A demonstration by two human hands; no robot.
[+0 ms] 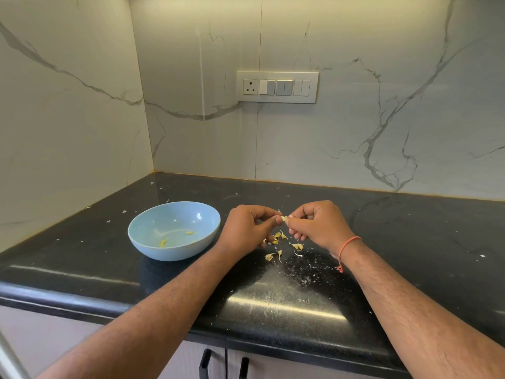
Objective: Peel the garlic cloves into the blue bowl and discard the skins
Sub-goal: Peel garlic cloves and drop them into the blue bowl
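Note:
A small pale garlic clove (285,218) is held above the black countertop (410,242), pinched between both hands. My left hand (246,228) pinches it from the left with thumb and forefinger. My right hand (317,224) pinches its other end, fingers curled. The blue bowl (153,243) stands to the left of my hands and holds two yellowish peeled cloves (189,232). Several loose garlic skins (278,242) lie scattered on the counter just under and in front of my hands.
Fine white skin flecks (306,272) speckle the counter in front of my right wrist. Marble walls meet in a corner behind the bowl, with a switch panel (277,87) on the back wall. Cabinet handles (205,365) show below the counter's front edge.

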